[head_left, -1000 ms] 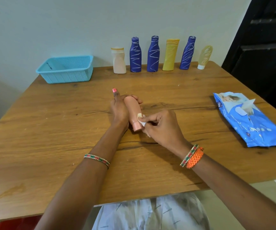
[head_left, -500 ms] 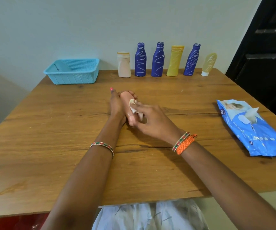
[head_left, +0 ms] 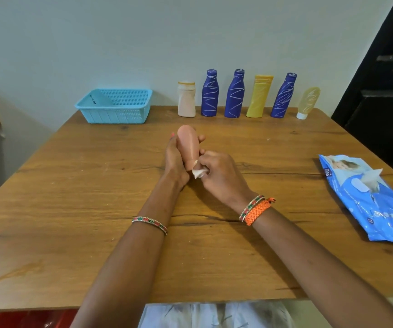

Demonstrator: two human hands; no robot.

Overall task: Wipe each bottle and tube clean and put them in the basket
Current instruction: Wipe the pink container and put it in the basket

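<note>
My left hand grips a pink bottle over the middle of the wooden table, its rounded end tilted up and away from me. My right hand pinches a crumpled white wipe against the bottle's near end. The light blue basket stands at the table's far left. Along the far edge stand a beige bottle, three dark blue bottles, a yellow tube and a pale yellow tube.
A blue pack of wipes lies near the right table edge with a wipe sticking out of its opening. A wall runs behind the table and a dark door is at the right. Something red sits below the table's near edge.
The right hand slid the wipe up the bottle and back down to its near end. The left hand tilted the bottle's far end up higher.
</note>
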